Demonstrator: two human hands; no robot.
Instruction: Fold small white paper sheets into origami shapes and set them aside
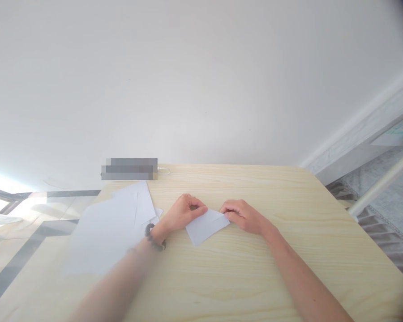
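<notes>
Between my hands is a small folded piece of white paper [204, 229], tilted on the tabletop with a crease showing near its right side. My left hand [183, 212], with a dark beaded bracelet at the wrist, grips its upper left edge, thumb on top and fingers curled behind. At the right corner, my right hand [241, 215] pinches the paper between thumb and bent fingers. The fingertips of both hands are partly hidden.
Larger white paper sheets [100, 237] lie overlapping on the left of the light wooden table [255, 281]. A blurred-out object [129, 170] sits at the back left edge, a white cable [164, 170] beside it. The wall [201, 89] stands behind the table.
</notes>
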